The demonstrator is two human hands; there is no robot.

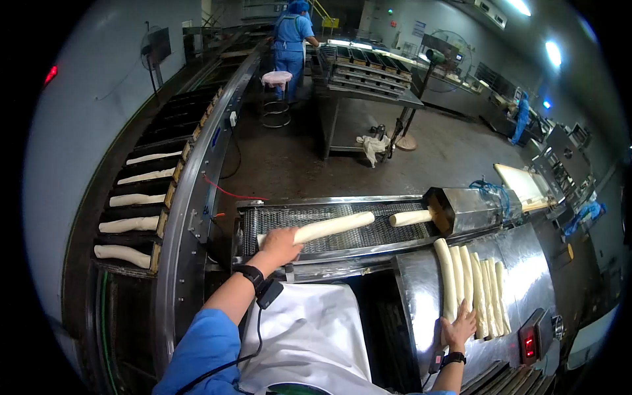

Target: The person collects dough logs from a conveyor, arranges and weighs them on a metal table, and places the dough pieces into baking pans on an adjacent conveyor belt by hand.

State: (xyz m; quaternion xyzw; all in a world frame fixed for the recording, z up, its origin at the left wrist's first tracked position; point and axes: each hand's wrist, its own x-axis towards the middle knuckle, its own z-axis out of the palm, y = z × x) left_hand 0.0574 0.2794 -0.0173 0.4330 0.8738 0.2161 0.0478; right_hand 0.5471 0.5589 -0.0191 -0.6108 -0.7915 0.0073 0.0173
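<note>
A long pale dough roll (pixel 334 227) lies slanted over the mesh conveyor belt (pixel 316 247). My left hand (pixel 280 245) is closed around it near its left end, a bit of which shows past the fingers. A second dough roll (pixel 409 218) sticks out of the metal housing (pixel 471 209) at the belt's right end. On the steel table (pixel 421 289), several dough rolls (pixel 463 273) lie side by side. My right hand (pixel 459 326) rests at their near ends, fingers spread and touching the leftmost ones. Its palm is turned away from view.
To the left runs a line of dark pans (pixel 128 226), several holding dough. A scale with a red display (pixel 530 343) stands at the table's right corner. Ahead are a stool (pixel 276 79), a pan-stacked table (pixel 375 89) and a co-worker in blue (pixel 289 43).
</note>
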